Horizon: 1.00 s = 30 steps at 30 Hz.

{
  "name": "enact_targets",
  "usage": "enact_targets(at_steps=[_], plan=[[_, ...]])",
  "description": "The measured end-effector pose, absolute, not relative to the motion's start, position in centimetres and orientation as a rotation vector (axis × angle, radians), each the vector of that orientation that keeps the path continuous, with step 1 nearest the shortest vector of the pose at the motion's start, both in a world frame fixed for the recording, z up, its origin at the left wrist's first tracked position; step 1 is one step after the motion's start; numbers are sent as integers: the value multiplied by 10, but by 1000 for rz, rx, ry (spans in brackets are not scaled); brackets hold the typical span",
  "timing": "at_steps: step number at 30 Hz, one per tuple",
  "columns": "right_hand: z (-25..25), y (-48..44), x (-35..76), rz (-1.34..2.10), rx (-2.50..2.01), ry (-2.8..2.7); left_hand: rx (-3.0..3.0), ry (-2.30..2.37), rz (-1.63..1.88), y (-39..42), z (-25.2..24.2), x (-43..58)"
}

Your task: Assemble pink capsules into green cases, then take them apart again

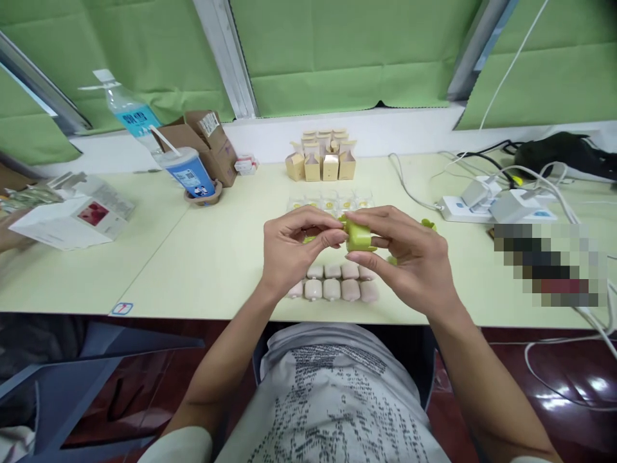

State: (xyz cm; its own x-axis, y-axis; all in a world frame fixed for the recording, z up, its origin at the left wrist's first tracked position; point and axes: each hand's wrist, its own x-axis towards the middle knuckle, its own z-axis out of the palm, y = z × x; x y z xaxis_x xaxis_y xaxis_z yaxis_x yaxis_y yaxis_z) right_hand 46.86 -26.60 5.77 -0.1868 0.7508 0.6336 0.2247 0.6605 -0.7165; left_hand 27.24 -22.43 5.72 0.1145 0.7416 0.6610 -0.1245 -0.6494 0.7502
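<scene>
A small yellow-green plastic piece (359,236), rounded like a cup, is held up over the table between both hands. My right hand (409,257) grips it with thumb below and fingers on top. My left hand (301,243) has thumb and fingertips pinched at its left end; what exactly lies under those tips is hidden. Below the hands, rows of small pale beige rounded pieces (331,289) lie on the table. Behind them is a clear tray (330,200) with yellow round spots, partly covered by my hands. More yellow-green pieces (429,224) show beside my right hand.
Small open beige boxes (330,166) stand by the wall. To the left are a cup (193,177), a bottle (137,119), a brown carton (219,151) and a white box (81,215). A power strip (453,209) with chargers and cables lies to the right.
</scene>
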Motion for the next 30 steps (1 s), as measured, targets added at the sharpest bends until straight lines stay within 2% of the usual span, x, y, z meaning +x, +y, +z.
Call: enact_targets(at_steps=[9,21,26,30], plan=[[50,-254,471,624,-763,-1658,1882,587,1479,-216,67,261],[53,-257,474,593,-816,-1731,2083,510,1669,-214,55,265],[52,-250,473,630,-769,-1757,2009,591,1573,-216,63,259],[54,-246,474,668,-691,-1901,1912,626,1361,-217,69,248]])
